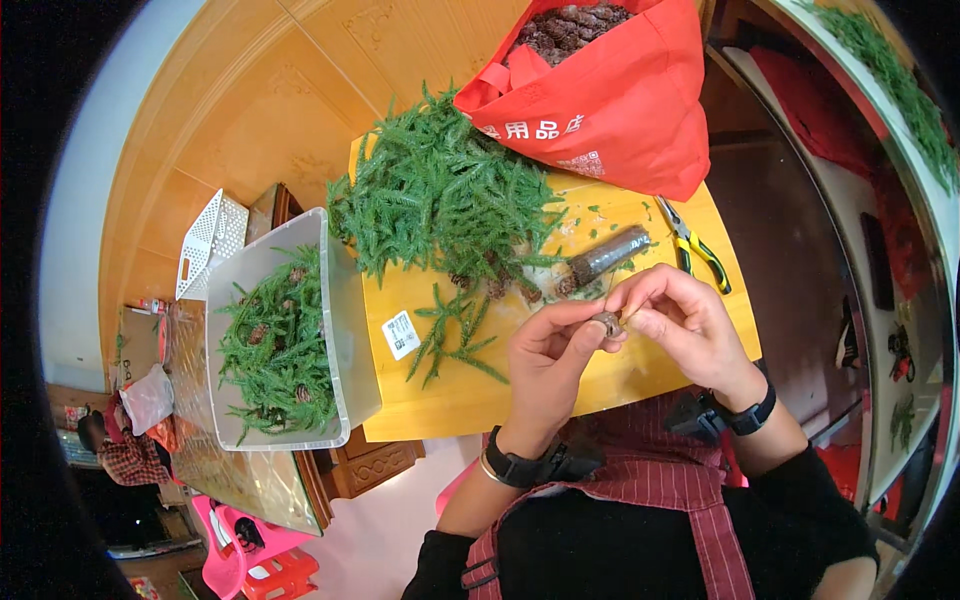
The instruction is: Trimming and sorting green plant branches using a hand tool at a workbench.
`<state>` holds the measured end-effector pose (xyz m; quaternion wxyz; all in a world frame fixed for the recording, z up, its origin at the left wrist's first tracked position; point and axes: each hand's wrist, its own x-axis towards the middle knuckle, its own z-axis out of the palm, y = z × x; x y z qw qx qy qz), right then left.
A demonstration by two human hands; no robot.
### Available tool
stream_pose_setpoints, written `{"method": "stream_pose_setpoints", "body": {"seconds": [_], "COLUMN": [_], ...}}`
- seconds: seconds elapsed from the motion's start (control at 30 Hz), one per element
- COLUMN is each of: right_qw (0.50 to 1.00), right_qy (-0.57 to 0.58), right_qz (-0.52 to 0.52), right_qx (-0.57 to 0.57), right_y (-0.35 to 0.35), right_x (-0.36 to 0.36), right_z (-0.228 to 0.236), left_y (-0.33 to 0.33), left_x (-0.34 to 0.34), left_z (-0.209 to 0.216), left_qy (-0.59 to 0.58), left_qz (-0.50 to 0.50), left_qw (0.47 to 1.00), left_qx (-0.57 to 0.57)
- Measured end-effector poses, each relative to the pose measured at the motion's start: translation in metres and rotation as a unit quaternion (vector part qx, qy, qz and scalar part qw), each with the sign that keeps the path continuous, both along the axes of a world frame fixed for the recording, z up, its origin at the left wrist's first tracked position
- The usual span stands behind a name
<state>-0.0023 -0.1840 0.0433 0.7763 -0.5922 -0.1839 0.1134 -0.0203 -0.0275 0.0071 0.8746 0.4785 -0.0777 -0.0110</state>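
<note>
We hold a small round grey-brown piece (608, 322) between both hands, right of the frame's centre.
Our left hand (557, 345) grips the piece with thumb and fingers, and our right hand (682, 325) pinches at its right edge; its exact kind is too small to tell. Beneath lies the yellow counter (425, 412), with a dark cylinder in clear plastic (610, 256) just above our fingers and yellow-and-black-handled pliers (700, 252) toward the right. A loose green needled sprig (452, 335) lies near the centre, below a heaped pile of green branches (445, 185). A red fabric bag (640, 120) of brown pinecones (570, 33) fills the top; a translucent plastic bin (350, 330) of greenery stands at left.
</note>
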Motion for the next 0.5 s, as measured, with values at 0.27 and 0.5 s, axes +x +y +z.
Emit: {"method": "stream_pose_setpoints", "body": {"seconds": [0.27, 0.5], "right_qw": [0.994, 0.998], "right_qy": [0.076, -0.010], "right_qz": [0.033, 0.029], "right_qx": [0.074, 0.063], "right_y": [0.004, 0.002], "right_x": [0.004, 0.005], "right_z": [-0.002, -0.009], "left_y": [0.001, 0.004], "left_x": [0.000, -0.002], "left_z": [0.001, 0.006], "left_qy": [0.028, 0.021], "left_qz": [-0.016, -0.061], "left_qw": [0.999, 0.998], "left_qx": [-0.016, -0.007]}}
